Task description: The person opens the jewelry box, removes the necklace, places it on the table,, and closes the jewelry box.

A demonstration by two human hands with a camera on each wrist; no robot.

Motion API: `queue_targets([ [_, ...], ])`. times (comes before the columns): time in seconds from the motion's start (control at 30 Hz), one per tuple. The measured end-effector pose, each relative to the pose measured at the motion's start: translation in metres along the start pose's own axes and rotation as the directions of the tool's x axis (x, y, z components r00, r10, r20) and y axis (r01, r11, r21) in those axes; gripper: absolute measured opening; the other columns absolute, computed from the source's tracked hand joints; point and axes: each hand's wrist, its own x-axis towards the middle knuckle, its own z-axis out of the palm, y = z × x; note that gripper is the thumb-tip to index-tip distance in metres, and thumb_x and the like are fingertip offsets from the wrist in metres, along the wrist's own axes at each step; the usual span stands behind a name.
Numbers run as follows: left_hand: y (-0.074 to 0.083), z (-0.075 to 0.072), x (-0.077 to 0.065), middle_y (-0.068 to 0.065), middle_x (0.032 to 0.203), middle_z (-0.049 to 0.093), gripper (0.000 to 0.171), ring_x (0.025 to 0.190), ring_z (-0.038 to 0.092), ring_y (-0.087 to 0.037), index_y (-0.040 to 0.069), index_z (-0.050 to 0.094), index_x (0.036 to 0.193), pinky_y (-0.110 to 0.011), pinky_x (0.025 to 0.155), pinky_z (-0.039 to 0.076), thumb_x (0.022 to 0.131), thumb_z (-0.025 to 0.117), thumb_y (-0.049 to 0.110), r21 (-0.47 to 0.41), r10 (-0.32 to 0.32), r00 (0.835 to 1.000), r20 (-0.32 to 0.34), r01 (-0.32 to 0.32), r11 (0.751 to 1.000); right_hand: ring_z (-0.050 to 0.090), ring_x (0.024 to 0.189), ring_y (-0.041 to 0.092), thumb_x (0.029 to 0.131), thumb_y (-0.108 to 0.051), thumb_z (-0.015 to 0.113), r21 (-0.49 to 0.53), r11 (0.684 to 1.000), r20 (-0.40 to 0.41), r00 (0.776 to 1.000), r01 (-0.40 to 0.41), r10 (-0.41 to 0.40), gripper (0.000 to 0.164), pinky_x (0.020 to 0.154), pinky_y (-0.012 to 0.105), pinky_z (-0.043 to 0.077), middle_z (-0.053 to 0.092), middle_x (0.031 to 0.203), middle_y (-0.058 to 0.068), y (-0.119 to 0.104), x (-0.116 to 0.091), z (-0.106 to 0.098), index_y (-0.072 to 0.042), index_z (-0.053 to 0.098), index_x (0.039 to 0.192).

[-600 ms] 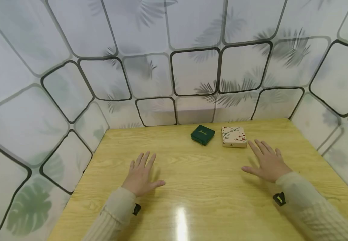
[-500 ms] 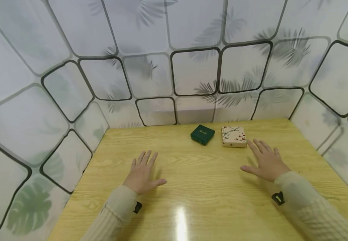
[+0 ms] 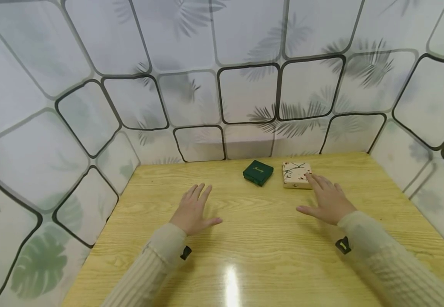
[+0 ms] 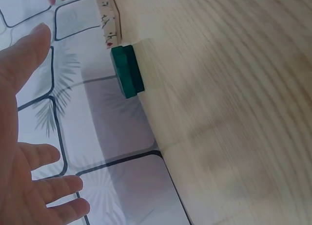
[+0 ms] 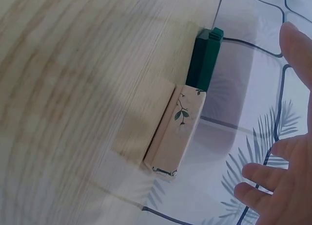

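Observation:
A dark green box (image 3: 258, 172) with small gold lettering on its lid sits near the back of the wooden table. Just right of it lies a cream box (image 3: 295, 174) printed with dark branches and red blossoms. My right hand (image 3: 329, 202) is over the table with fingers spread, its fingertips overlapping the cream box's right front corner in the head view. Farther from both boxes, my left hand (image 3: 192, 213) is at the left with fingers apart, holding nothing. The left wrist view shows the green box (image 4: 126, 71) beyond the left fingers; the right wrist view shows the cream box (image 5: 175, 132) nearer.
The light wooden table (image 3: 245, 238) runs back to a patterned curtain (image 3: 250, 94) with dark outlines and leaf prints. That curtain also flanks the table on the left and right. A bright reflection shows on the tabletop near the front.
Both hands have moved inward and slightly forward, the left toward the right and the right toward the left, to overlap the cream box's corner in view. The boxes stay put.

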Motion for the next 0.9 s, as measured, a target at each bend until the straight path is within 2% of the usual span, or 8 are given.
queue_targets([
  [0.23, 0.005, -0.001, 0.013, -0.017, 0.152, 0.029, 0.101, 0.139, 0.026, -0.037, 0.011, 0.024, 0.153, -0.058, 0.108, 0.027, 0.080, 0.061, 0.069, 0.015, 0.012, 1.000, 0.001, -0.012, 1.000, 0.022, 0.137, 0.046, 0.080, -0.073, 0.057, -0.010, 1.000, 0.001, 1.000, 0.001, -0.001, 0.110, 0.103, 0.073, 0.012, 0.021, 0.154, 0.022, -0.004, 0.014, 0.006, -0.014, 0.003, 0.156],
  [0.4, 0.010, -0.003, 0.022, -0.016, 0.152, 0.028, 0.101, 0.139, 0.026, -0.035, 0.012, 0.023, 0.153, -0.058, 0.108, 0.027, 0.080, 0.059, 0.071, 0.025, 0.015, 1.000, -0.003, -0.015, 1.000, 0.022, 0.137, 0.047, 0.081, -0.072, 0.057, -0.007, 1.000, 0.011, 1.000, 0.022, -0.022, 0.111, 0.102, 0.074, 0.012, 0.021, 0.154, 0.024, -0.011, 0.024, 0.007, -0.010, 0.004, 0.156],
  [0.7, 0.020, -0.005, 0.042, -0.015, 0.150, 0.033, 0.099, 0.138, 0.030, -0.033, 0.012, 0.025, 0.152, -0.055, 0.109, 0.027, 0.080, 0.062, 0.068, 0.016, 0.037, 0.998, -0.052, -0.036, 0.999, 0.025, 0.136, 0.045, 0.081, -0.069, 0.060, -0.023, 0.998, 0.005, 0.999, 0.052, -0.052, 0.110, 0.103, 0.071, 0.016, 0.023, 0.153, 0.023, -0.019, 0.043, 0.008, -0.008, 0.006, 0.155],
  [0.9, 0.024, 0.000, 0.056, -0.013, 0.150, 0.034, 0.100, 0.139, 0.029, -0.031, 0.011, 0.024, 0.153, -0.052, 0.111, 0.026, 0.081, 0.058, 0.071, 0.065, 0.041, 0.999, -0.011, -0.040, 0.997, 0.025, 0.138, 0.043, 0.079, -0.077, 0.052, -0.038, 0.998, 0.044, 0.998, 0.043, -0.041, 0.113, 0.102, 0.073, 0.015, 0.021, 0.155, 0.021, -0.024, 0.053, 0.008, -0.005, 0.010, 0.155],
])
